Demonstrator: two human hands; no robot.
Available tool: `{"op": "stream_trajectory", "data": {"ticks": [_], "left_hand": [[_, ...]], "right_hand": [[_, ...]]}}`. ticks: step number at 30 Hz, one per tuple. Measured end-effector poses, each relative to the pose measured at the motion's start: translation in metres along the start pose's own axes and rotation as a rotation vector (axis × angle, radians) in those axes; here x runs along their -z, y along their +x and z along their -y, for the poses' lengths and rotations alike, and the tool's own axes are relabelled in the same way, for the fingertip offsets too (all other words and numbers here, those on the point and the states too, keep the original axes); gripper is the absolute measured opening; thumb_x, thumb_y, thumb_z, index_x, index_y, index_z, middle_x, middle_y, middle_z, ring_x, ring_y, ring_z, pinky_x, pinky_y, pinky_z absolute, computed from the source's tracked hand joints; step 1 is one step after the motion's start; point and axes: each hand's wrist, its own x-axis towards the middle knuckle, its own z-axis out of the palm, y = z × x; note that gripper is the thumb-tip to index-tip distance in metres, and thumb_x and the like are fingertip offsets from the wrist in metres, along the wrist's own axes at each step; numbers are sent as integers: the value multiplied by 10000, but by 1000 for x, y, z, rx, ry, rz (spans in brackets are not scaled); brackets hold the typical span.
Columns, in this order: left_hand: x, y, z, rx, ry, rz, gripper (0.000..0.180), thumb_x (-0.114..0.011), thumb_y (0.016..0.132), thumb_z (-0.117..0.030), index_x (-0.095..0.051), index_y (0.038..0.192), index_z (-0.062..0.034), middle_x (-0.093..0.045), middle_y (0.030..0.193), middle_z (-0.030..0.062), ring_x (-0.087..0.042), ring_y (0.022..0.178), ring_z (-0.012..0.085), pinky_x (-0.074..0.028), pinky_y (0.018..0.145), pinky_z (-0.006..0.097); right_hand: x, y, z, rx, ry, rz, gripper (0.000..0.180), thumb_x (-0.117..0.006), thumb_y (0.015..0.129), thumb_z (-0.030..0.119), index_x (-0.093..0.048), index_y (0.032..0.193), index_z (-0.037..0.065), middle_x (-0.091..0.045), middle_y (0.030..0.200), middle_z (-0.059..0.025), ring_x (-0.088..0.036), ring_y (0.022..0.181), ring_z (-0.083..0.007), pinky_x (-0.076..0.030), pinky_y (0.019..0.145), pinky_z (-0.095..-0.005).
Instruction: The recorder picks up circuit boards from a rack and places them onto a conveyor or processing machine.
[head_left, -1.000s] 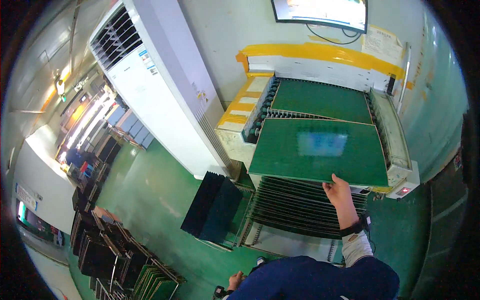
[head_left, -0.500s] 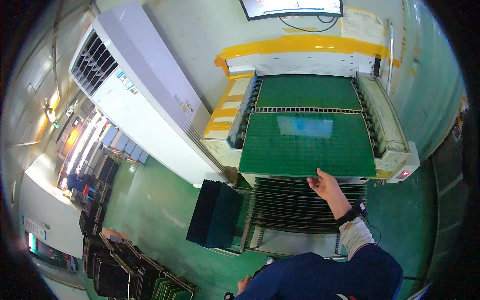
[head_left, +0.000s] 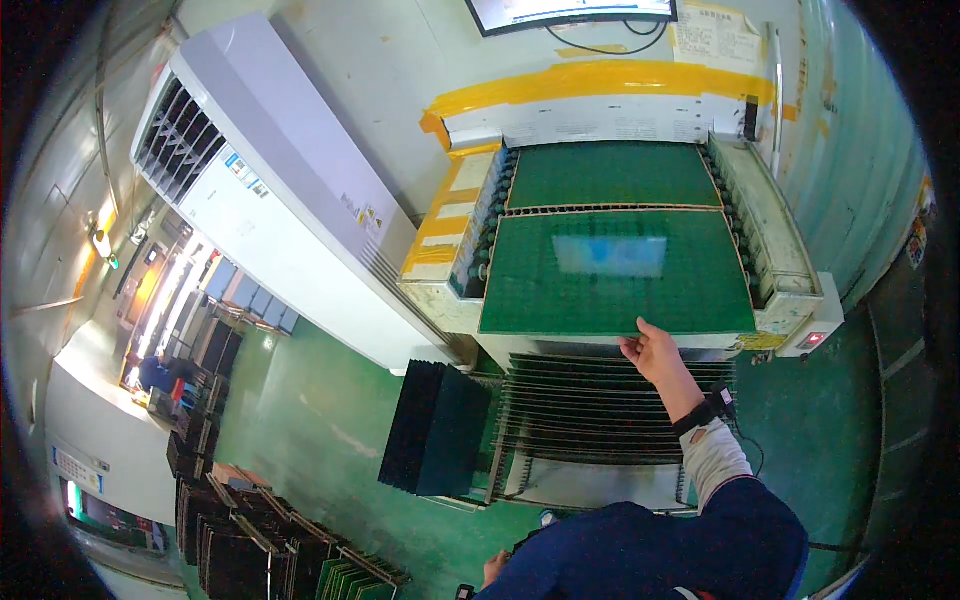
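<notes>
A large green circuit board panel point(head_left: 610, 285) lies flat at the front of a roller conveyor machine point(head_left: 785, 240), its front edge jutting out over the machine's lip. At that edge my right hand point(head_left: 655, 355) has its thumb at the rim and its fingers curled just below. A second green panel point(head_left: 615, 175) lies farther in on the rollers, with a narrow gap between the two. My left hand point(head_left: 495, 568) hangs low beside my body near the bottom edge, mostly hidden by my sleeve.
Below the machine stands a slotted rack point(head_left: 590, 420) of panels, with a stack of dark boards point(head_left: 435, 425) to its left. A tall white air conditioner point(head_left: 290, 220) leans into view at left. More racked boards point(head_left: 270, 545) stand lower left. A monitor point(head_left: 570, 12) hangs above.
The front panel has slid slightly farther into the machine, and the one behind it has advanced too. My right hand has followed the front edge forward. The view has shifted a little.
</notes>
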Motion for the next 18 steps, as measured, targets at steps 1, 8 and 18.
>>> {"op": "stream_trajectory", "data": {"ticks": [1, 8, 18], "left_hand": [[0, -1, -3, -21, 66, -21, 445, -496, 855, -436, -670, 949, -37, -669, 882, 108, -616, 818, 196, -463, 753, 309], [1, -2, -10, 107, -22, -37, 473, -520, 828, -467, -671, 964, -40, -668, 889, 117, -619, 839, 215, -462, 764, 320], [3, -3, -25, 110, -152, -14, 469, -571, 818, -455, -665, 976, -24, -671, 867, 80, -615, 826, 166, -465, 746, 297]], "right_hand": [[1, 2, 0, 0, 0, -3, 301, -627, 833, 247, -459, 970, 38, -532, 885, -127, -581, 804, -276, -494, 693, -364], [-1, 11, 4, 4, -10, 0, 292, -623, 834, 235, -445, 958, 40, -542, 867, -130, -584, 782, -273, -497, 689, -374], [6, 19, 10, 23, 1, -48, 295, -642, 817, 224, -449, 956, 49, -535, 811, -117, -579, 737, -265, -492, 649, -377]]}}
